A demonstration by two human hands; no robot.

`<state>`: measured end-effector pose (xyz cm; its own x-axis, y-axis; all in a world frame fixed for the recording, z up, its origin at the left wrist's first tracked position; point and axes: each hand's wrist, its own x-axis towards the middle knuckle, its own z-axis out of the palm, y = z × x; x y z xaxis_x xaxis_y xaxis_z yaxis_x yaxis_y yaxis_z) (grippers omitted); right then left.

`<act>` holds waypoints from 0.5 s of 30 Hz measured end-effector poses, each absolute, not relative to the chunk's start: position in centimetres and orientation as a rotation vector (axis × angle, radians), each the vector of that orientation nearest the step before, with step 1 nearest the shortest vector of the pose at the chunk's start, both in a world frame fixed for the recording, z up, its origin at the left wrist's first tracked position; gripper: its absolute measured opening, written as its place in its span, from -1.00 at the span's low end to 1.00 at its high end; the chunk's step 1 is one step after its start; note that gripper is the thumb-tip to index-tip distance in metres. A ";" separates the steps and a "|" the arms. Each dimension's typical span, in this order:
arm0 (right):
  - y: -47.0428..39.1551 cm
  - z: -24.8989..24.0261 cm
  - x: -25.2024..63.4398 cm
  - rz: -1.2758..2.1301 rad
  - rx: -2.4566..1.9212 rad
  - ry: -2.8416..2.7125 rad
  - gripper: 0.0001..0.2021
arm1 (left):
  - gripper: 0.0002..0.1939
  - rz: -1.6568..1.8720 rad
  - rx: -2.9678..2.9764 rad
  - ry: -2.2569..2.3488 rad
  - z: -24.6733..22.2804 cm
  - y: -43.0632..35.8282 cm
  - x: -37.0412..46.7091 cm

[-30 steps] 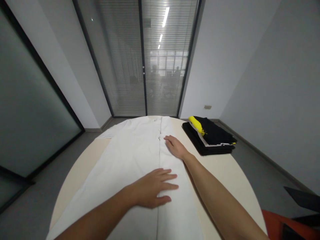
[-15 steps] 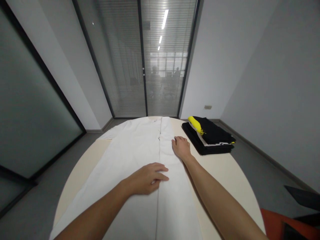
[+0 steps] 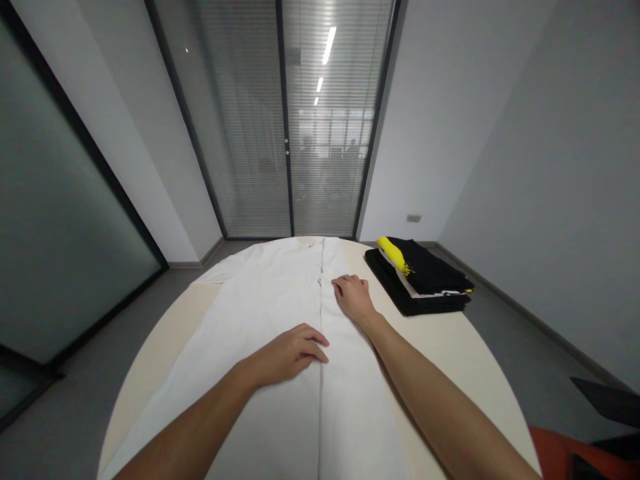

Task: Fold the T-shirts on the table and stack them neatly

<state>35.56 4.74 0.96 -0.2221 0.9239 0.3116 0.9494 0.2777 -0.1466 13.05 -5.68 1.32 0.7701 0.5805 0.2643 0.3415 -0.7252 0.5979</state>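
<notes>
A long white garment (image 3: 250,307) with a short sleeve lies spread over the round table, its right side folded in along a lengthwise edge near the middle. My left hand (image 3: 293,353) rests on the cloth with its fingers apart, the fingertips reaching the folded edge. Farther up, my right hand (image 3: 354,297) lies on the folded strip, palm down, fingers slightly bent and nothing gripped in them. Small ties or threads show at the edge just left of my right fingertips.
The cream round table (image 3: 450,347) curves away on both sides. A stack of folded dark clothes (image 3: 425,273) with a yellow fringed piece (image 3: 393,255) sits at its back right. A red chair (image 3: 565,453) stands at the lower right. Glass doors (image 3: 320,167) stand behind the table.
My right hand has slid left across the folded strip, from its outer edge toward the middle. My left hand has shifted slightly left, its fingers closer together. The view has tilted a little.
</notes>
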 end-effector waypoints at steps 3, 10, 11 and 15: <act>5.5 1.6 34.6 -0.181 -1.710 -2.341 -0.64 | -0.77 0.622 2.437 0.699 1.0 -5.4 12.9; 8.1 2.7 32.7 -0.269 -1.721 -2.513 -0.61 | -0.83 0.623 2.529 0.732 0.8 -5.1 13.4; 8.3 2.8 32.6 -0.278 -1.712 -2.524 -0.65 | -0.83 0.625 2.542 0.736 0.9 -5.1 13.5; 8.7 3.0 32.1 -0.309 -1.690 -2.520 -0.70 | -0.83 0.641 2.604 0.740 1.1 -5.1 13.7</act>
<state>32.06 8.65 2.99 -0.3831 0.9045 0.1876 0.9230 0.3667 0.1166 13.70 -5.12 1.10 0.7603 0.5632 0.3236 0.4010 -0.7989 0.4483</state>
